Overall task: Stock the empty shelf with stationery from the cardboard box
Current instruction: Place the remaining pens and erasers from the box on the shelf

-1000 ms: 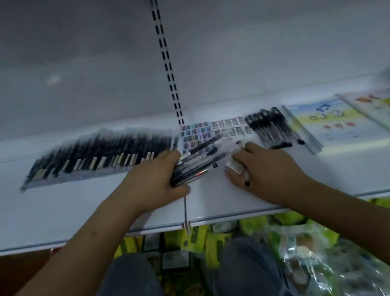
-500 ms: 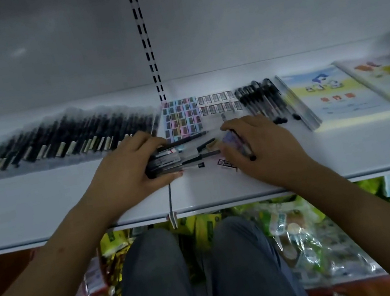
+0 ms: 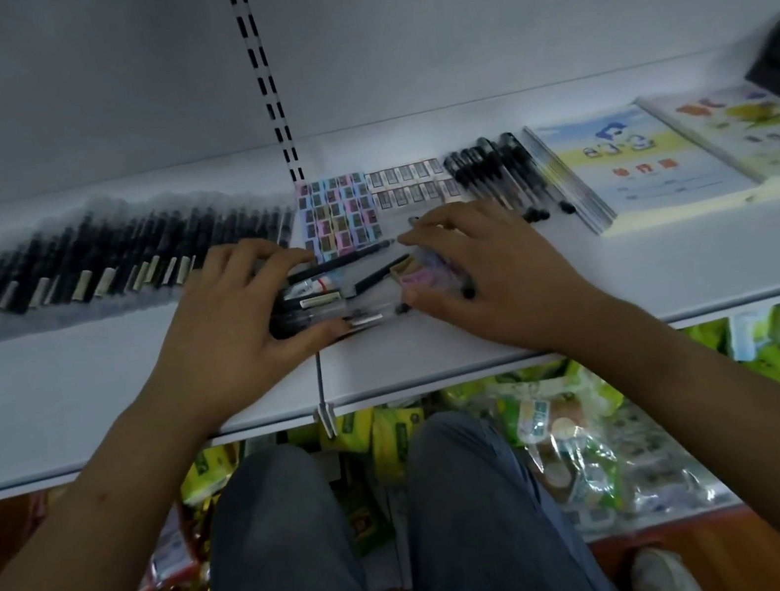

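- Lying on the white shelf (image 3: pixel 81 391), a loose bundle of pens (image 3: pixel 326 301) sits between both hands.
- Left hand (image 3: pixel 233 333) curls its fingers and thumb round the bundle's left end.
- Right hand (image 3: pixel 494 277) grips small packets and a pen at the bundle's right end.
- Behind: a long row of packaged pens (image 3: pixel 75 267), eraser packs (image 3: pixel 337 216), black pens (image 3: pixel 496 172), booklets (image 3: pixel 624 160).
- Below the shelf, a lower bay holds green and yellow packets (image 3: pixel 392 435).

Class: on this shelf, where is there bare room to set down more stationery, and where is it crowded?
Free: the shelf's front strip below the long pen row, and the front right before the booklets. Crowded: the middle, where both hands cover loose pens below the eraser packs.
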The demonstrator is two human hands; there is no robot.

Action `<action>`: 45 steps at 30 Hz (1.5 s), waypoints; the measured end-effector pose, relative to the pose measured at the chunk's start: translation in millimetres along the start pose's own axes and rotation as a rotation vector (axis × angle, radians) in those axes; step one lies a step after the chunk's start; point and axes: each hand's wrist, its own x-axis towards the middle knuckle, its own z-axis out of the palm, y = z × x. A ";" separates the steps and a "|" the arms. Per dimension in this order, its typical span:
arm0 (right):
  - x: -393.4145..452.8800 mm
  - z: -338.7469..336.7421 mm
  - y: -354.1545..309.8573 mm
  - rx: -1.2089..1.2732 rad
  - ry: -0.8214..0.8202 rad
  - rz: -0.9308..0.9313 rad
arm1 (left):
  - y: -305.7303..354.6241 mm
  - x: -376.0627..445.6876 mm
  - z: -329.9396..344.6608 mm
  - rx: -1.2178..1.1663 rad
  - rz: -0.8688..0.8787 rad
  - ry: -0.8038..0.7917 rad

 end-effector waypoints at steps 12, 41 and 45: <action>2.9 4.0 5.3 0.199 0.061 -0.079 | 0.4 0.1 7.2 -0.052 -0.015 0.039; 8.8 0.5 7.1 0.303 0.191 0.049 | 2.3 -2.5 1.0 0.011 -0.141 0.293; 5.9 0.5 6.1 0.306 0.273 0.007 | 4.8 -6.9 -3.8 0.004 -0.153 0.355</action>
